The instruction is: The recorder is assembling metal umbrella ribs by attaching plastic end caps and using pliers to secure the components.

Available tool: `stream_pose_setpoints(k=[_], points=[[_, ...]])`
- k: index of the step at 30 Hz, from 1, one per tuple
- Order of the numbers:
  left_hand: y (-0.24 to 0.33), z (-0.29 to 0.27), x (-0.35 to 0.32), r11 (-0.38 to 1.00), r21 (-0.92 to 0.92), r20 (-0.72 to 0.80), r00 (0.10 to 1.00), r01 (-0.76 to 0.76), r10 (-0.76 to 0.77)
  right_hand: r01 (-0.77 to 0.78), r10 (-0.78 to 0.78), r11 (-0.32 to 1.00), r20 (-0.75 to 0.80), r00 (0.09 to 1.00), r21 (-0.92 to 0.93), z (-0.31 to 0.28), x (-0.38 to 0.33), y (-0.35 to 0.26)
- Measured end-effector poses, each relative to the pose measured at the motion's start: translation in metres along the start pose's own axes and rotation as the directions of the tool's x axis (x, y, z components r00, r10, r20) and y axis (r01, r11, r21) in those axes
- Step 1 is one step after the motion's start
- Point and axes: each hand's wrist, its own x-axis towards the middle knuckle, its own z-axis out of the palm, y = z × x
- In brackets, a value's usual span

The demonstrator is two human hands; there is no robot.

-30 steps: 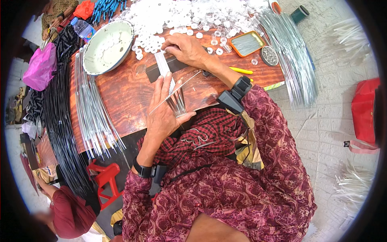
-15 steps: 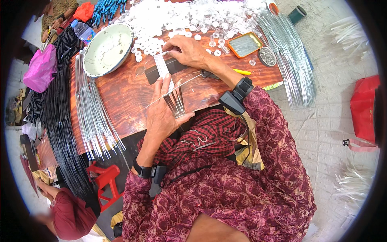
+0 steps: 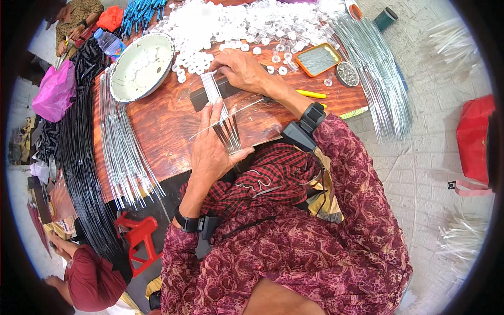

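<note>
Several thin white and silver rods (image 3: 212, 88) lie side by side in a flat row, fanning out toward me. My left hand (image 3: 209, 150) grips them, fingers behind the row and thumb stretched along the near ends. A single thin wire (image 3: 242, 108) crosses the rods at a slant near these fingers. Under the far part of the row rests a dark block (image 3: 199, 99). My right hand (image 3: 239, 69) is curled at the rods' far tips, its thumb and fingers pinched together; what is between them is too small to make out.
Beyond my hands spreads a heap of small white rings and clear plastic pieces (image 3: 231, 23). An enamel bowl (image 3: 119, 90) and silver rods (image 3: 118, 142) lie left. An orange-rimmed tray (image 3: 318, 59), yellow handle (image 3: 311, 94) and more rods (image 3: 367, 73) are right. Another person (image 3: 94, 278) sits lower left.
My right hand has shifted slightly toward me at the rods' far tips, its fingers curled closer. My left hand keeps its grip in nearly the same place.
</note>
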Motion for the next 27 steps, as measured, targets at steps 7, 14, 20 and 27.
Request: stream_pose_setpoints(k=[7,14,20,27], points=[[0.002,0.000,0.003,1.000,-0.006,0.009,1.000,0.003,-0.003,-0.046,0.051,0.992,-0.046,0.998,0.114,0.015,0.004,-0.004],[0.004,-0.009,0.008,0.996,0.083,0.004,1.000,-0.024,0.024,0.201,-0.193,0.978,-0.119,0.974,0.060,0.007,0.017,-0.023],[0.005,-0.007,0.000,0.999,0.031,0.077,0.997,-0.006,0.004,-0.001,0.005,0.995,-0.039,0.999,0.104,-0.023,-0.029,-0.035],[0.008,-0.009,-0.007,0.999,0.000,-0.009,0.999,-0.049,0.049,-0.094,-0.010,0.894,0.229,0.973,0.438,-0.052,-0.077,-0.095]])
